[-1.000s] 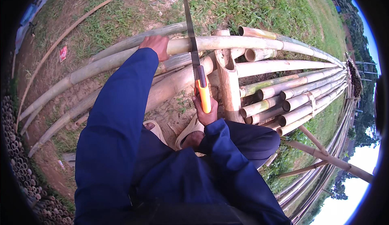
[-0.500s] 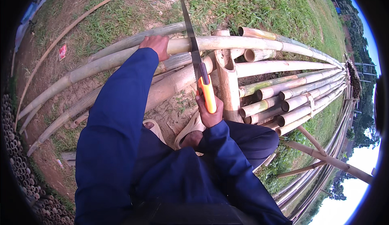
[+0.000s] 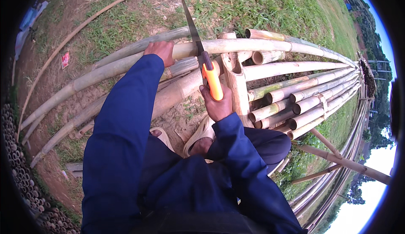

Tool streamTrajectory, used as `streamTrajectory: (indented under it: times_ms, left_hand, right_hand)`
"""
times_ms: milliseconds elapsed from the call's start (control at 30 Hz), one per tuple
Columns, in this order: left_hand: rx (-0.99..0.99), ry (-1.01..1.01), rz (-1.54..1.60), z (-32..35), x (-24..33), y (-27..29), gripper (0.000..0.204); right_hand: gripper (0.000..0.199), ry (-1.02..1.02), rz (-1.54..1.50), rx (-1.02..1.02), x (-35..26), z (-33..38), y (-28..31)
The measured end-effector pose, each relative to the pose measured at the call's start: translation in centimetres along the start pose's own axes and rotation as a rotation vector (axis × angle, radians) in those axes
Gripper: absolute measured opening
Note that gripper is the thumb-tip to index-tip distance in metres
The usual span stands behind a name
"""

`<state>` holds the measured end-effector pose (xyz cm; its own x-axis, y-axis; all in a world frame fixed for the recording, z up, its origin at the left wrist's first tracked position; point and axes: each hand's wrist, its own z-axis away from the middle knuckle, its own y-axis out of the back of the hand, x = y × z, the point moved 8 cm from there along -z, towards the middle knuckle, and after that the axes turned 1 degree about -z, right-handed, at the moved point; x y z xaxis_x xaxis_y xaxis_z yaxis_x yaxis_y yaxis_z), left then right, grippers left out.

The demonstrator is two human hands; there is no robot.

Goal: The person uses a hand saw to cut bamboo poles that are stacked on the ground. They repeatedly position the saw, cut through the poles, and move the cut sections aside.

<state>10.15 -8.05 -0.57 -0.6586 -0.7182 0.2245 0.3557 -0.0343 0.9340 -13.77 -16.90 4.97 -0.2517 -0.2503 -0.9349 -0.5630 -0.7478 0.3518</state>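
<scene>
Pulled back slightly, the saw (image 3: 201, 59) stays clenched in right-hand fingers (image 3: 209, 100); left hand (image 3: 161, 51) grips bamboo pole (image 3: 253, 45).

A stack of cut bamboo poles (image 3: 303, 95) lay to the right, ends facing inward. Patchy grass (image 3: 253, 6) covered the ground beyond. A thin curved cane (image 3: 84, 23) crossed bare soil at left. Bundled tube ends (image 3: 21, 179) lined the lower left edge. A red scrap (image 3: 65, 60) lay nearby.
</scene>
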Motion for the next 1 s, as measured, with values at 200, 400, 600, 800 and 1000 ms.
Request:
streamTrajectory:
  times_ms: [200,400,600,800,1000]
  left_hand:
    - [0.018,0.028,-0.017,0.5,-1.4,-0.4,0.045]
    - [-0.007,0.029,-0.016,0.3,-0.7,-0.5,0.046]
    - [-0.023,0.016,-0.028,0.7,0.0,0.0,0.049]
    - [-0.050,0.050,-0.040,0.5,-0.7,0.2,0.051]
    - [-0.032,0.012,-0.024,-0.4,0.2,-0.3,0.051]
  right_hand:
    - [0.019,-0.165,0.021,-0.053,-1.6,18.3,7.5]
    - [0.015,-0.084,0.080,-0.039,1.3,8.6,3.1]
    - [0.018,-0.043,-0.044,-0.010,1.6,2.2,0.3]
    - [0.031,-0.128,0.114,-0.070,-2.1,18.7,8.2]
    - [0.018,0.039,0.017,0.014,0.8,0.8,0.5]
